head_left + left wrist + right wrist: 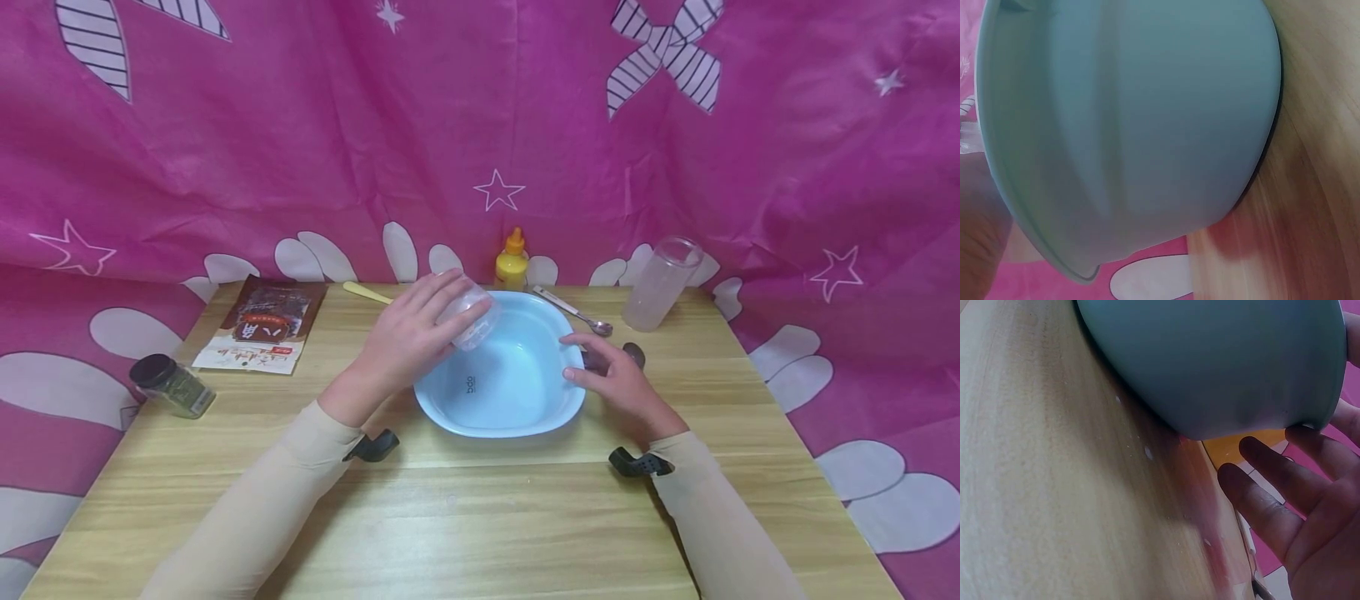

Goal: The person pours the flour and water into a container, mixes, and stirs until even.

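A pale blue plastic basin [517, 417] stands on the wooden table. My left hand [416, 333] grips a small clear plastic cup [480, 327], tilted over the basin's far left side; its contents do not show clearly. At the basin's right rim, my right hand [621, 379] holds the edge with the thumb and index finger. In the right wrist view the other fingers [1266, 500] spread below the rim, outside the basin wall [1229, 369]. The left wrist view is mostly filled by the basin's outer side [1166, 112], with part of the left hand [982, 219] beyond.
Behind the basin are a yellow squeeze bottle [512, 268], a metal spoon [577, 312] and a yellow-handled utensil [365, 292]. A clear tumbler [660, 287] stands back right, a dark rounded object [633, 354] beside the right hand. On the left lie a brown pouch [262, 325] and a black-lidded jar [176, 385].
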`<state>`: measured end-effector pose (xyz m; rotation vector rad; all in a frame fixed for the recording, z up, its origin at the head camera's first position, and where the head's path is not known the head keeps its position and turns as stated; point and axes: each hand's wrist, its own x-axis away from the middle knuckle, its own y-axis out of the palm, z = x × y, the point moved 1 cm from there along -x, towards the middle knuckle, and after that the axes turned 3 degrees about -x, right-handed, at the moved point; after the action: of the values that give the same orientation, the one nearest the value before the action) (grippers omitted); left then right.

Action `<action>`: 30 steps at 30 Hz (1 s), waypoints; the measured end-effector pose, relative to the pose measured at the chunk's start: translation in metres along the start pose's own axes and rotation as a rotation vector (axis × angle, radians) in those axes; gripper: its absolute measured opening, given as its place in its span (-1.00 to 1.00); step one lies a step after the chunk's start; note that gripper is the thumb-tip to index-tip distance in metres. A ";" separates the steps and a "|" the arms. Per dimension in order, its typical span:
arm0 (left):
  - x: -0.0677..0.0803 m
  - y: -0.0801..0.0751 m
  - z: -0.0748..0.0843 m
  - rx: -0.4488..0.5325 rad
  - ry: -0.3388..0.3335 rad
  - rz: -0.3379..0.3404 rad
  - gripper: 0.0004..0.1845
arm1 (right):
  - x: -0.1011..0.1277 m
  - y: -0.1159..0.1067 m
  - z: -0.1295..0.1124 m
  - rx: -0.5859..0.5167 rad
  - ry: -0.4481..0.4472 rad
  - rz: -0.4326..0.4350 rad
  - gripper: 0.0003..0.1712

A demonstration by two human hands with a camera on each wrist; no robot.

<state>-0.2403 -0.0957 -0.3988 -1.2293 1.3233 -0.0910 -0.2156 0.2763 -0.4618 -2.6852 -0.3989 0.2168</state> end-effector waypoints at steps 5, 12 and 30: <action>-0.004 -0.003 0.001 -0.013 0.029 -0.009 -0.12 | 0.000 0.000 0.001 0.006 0.009 0.001 -0.38; -0.005 -0.004 0.004 -0.032 0.051 -0.056 -0.10 | 0.001 0.001 -0.001 -0.030 0.028 -0.005 -0.37; -0.007 -0.003 0.006 -0.118 0.121 -0.093 -0.13 | 0.001 0.001 -0.001 -0.043 0.053 -0.003 -0.37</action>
<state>-0.2372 -0.0885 -0.3933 -1.4037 1.3919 -0.1582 -0.2146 0.2756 -0.4613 -2.7257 -0.3961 0.1378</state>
